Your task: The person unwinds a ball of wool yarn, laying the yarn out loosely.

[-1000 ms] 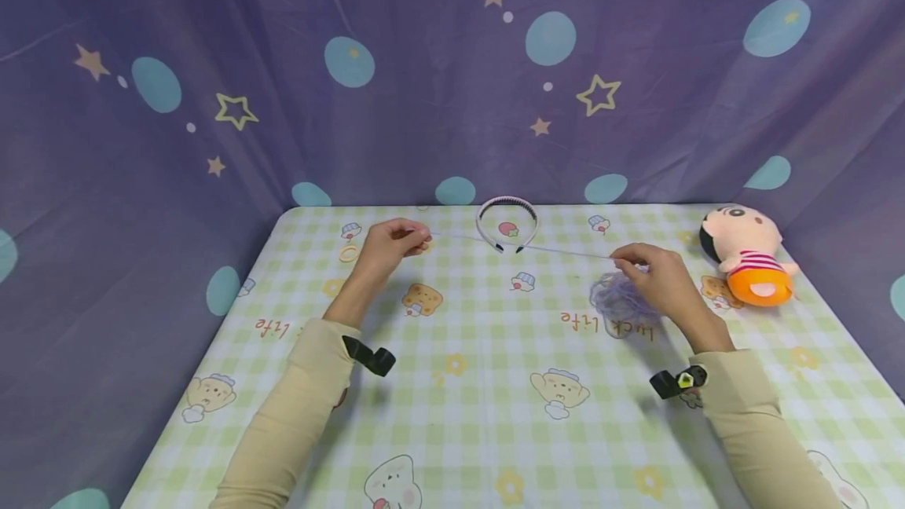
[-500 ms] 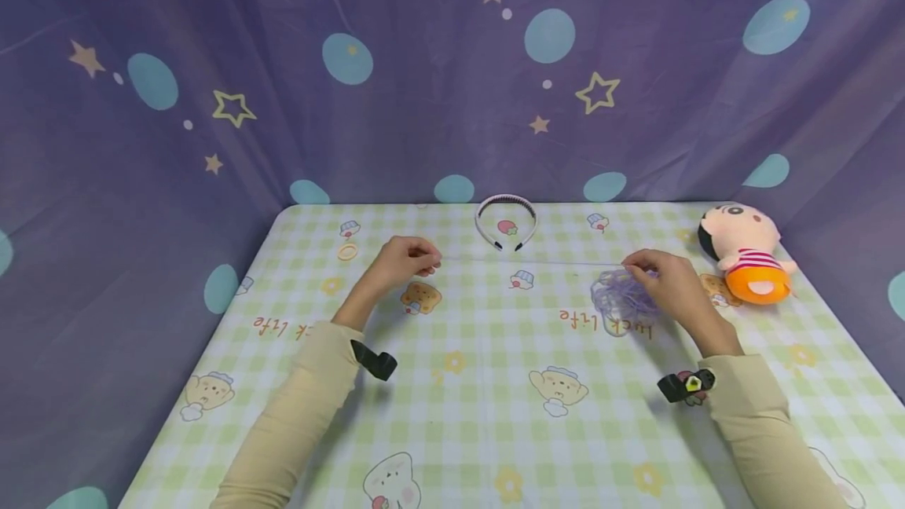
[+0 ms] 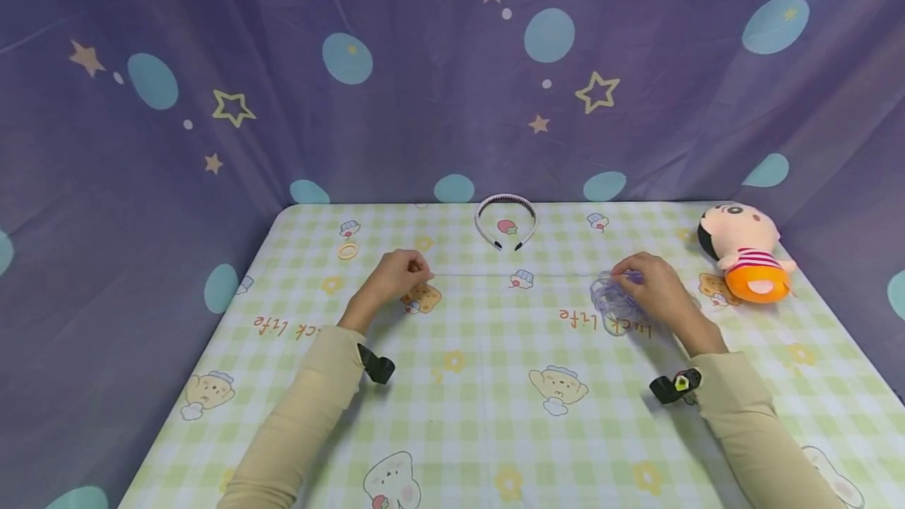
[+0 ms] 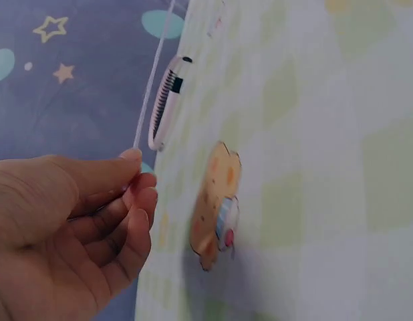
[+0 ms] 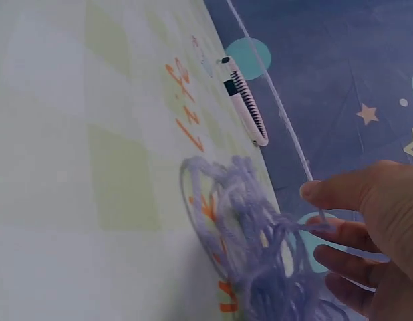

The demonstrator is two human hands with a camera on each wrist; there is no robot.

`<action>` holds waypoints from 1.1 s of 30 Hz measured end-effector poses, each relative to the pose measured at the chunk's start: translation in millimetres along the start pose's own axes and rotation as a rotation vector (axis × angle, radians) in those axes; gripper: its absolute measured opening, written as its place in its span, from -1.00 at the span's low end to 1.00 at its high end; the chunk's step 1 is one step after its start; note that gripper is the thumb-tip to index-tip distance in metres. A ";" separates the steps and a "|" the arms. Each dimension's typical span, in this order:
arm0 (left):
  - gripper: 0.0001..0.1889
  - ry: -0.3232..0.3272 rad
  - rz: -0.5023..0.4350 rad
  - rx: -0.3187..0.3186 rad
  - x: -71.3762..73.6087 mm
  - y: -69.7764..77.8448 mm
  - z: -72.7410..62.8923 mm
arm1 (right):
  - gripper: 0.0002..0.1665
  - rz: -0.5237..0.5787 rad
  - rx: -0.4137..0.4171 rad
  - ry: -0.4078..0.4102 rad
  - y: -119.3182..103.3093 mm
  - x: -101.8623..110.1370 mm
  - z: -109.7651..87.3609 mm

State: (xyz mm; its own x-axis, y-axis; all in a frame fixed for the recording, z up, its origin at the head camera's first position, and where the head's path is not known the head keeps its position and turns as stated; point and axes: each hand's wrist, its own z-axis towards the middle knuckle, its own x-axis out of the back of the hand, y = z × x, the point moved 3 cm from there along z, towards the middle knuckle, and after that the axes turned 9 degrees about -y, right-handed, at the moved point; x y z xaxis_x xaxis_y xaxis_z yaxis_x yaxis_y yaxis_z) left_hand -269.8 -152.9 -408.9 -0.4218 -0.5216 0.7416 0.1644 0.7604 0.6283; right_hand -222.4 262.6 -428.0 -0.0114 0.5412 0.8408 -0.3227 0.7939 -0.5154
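Observation:
A strand of pale purple yarn (image 3: 523, 276) runs straight and nearly level between my two hands, above the table. My left hand (image 3: 397, 277) pinches its left end between thumb and forefinger, as the left wrist view shows, with the other fingers loosely bent. On the other side, my right hand (image 3: 656, 289) pinches the strand between thumb and fingers (image 5: 343, 234). From there the yarn leads into a loose, tangled heap of purple yarn (image 5: 260, 247) lying under and left of the right hand. That hand covers part of the heap in the head view.
Behind the strand, a white headband (image 3: 481, 226) with dark teeth and tips lies toward the table's back edge. A small pale yellow ring (image 3: 347, 251) lies behind my left hand. A plush doll (image 3: 748, 258) in orange shorts sits at the back right. Checked cloth (image 3: 488, 430) covers the table.
Both hands have come down and nearer to me with the strand, which now crosses in front of the headband. Lately the right hand has shifted slightly left over the yarn heap.

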 end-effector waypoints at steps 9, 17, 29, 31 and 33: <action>-0.91 -0.013 0.060 -0.037 -8.8 -15.6 5.2 | -0.95 -0.081 0.024 -0.016 0.5 -11.4 1.0; -0.90 -0.004 0.133 -0.065 -17.8 -15.7 9.4 | -0.94 -0.145 -0.014 -0.072 -2.0 -17.4 0.2; -0.92 0.000 0.146 -0.079 -22.9 -17.9 9.1 | -0.96 -0.161 -0.041 -0.122 -6.8 -20.9 -1.8; -0.92 0.000 0.134 -0.072 -23.2 -18.7 9.5 | -0.96 -0.169 -0.036 -0.116 -6.9 -21.8 -1.7; -0.93 -0.001 0.127 -0.069 -23.3 -19.3 9.7 | -0.96 -0.176 -0.032 -0.113 -7.1 -22.5 -1.7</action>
State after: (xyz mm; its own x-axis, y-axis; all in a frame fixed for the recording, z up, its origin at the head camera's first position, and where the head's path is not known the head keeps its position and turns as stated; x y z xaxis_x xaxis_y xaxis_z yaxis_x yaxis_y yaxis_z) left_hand -271.8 -151.7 -440.6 -0.3943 -0.4229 0.8159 0.2775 0.7916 0.5444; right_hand -218.2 245.3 -443.5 -0.0638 0.3608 0.9305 -0.2990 0.8826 -0.3627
